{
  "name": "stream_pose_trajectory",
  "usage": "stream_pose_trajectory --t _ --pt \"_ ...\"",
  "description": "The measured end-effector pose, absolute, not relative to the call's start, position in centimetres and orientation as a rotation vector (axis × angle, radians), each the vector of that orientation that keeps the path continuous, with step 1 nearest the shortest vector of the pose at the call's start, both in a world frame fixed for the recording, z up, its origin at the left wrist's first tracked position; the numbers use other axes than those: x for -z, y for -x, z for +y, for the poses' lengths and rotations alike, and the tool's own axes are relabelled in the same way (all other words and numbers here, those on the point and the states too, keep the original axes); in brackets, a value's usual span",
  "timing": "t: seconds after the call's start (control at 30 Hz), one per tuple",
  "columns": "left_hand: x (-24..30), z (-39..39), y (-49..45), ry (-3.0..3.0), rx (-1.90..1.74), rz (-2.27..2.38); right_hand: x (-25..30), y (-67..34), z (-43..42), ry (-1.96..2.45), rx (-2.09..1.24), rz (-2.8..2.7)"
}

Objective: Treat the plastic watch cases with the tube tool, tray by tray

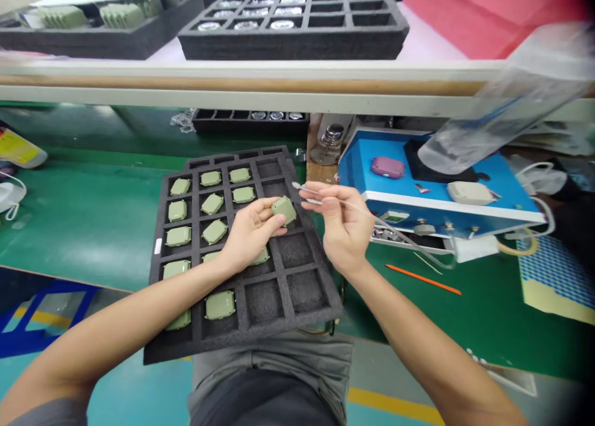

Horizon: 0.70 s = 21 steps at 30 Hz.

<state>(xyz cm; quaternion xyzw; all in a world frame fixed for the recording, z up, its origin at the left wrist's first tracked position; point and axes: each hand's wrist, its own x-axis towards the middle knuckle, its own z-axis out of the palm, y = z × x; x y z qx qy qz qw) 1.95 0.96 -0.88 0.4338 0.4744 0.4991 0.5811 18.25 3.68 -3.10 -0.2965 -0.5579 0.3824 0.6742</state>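
My left hand [248, 234] pinches a green watch case [284, 210] between thumb and fingers, above the right part of a black foam tray [251, 332]. My right hand [343, 224] is closed on a thin clear tube [357, 209]. The tube's pale tip [296, 185] points left, just above and apart from the watch case. From my hand the tube trails down to the right. Several similar green cases, such as one case [220, 305], lie in the tray's left and middle compartments. My left forearm covers some of them.
A blue machine [450, 212] stands at the right, with a purple case [388, 167] and a beige case [470, 193] on top. An orange stick [423, 279] lies before it. Overhead, a shelf edge [260, 94] crosses the view, bearing another foam tray [292, 46] with shiny round parts.
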Motion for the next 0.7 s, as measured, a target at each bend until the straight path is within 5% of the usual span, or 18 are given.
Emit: stream_pose_trajectory --t 0.7 --pt "1.3 0.7 -2.4 -1.05 -1.175 1.051 4.9 -18.4 1.7 0.756 -0.849 -1.259"
